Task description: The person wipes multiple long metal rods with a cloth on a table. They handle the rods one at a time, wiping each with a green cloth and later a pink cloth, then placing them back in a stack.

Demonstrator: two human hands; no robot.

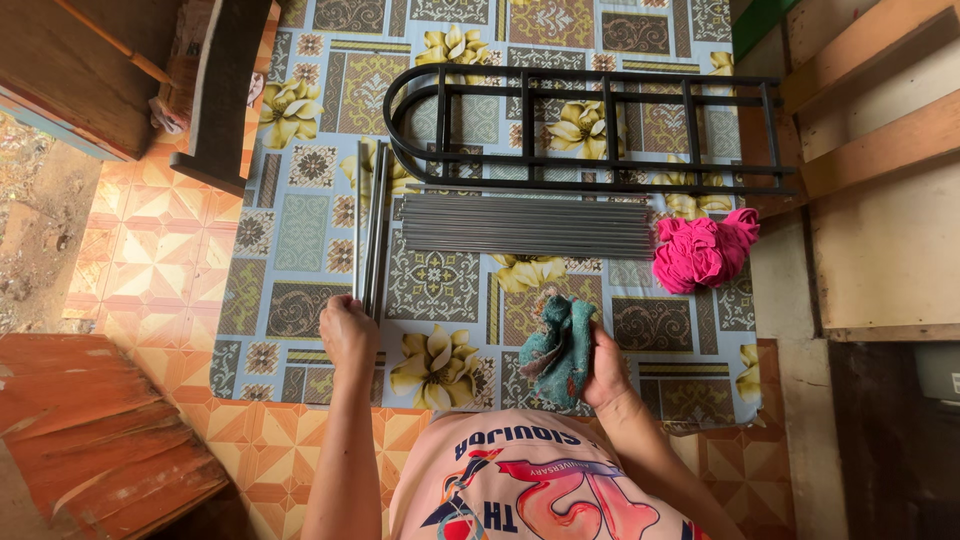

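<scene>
My left hand (348, 335) is closed around the near end of a few long metal rods (370, 225) that lie lengthwise on the patterned mat (300, 240). My right hand (604, 368) grips a crumpled teal cloth (560, 348) just above the mat. A flat bundle of several thin grey rods (528, 226) lies crosswise beyond both hands. Behind it lies a black metal rack frame (585, 130) with a curved left end. A bunched pink cloth (703, 250) sits at the right end of the rod bundle.
Orange patterned floor tiles (150, 230) border the mat on the left. A dark wooden bench leg (215, 90) stands at the upper left, and red boards (90, 430) lie at the lower left. Wooden planks and a wall (880, 150) close off the right side.
</scene>
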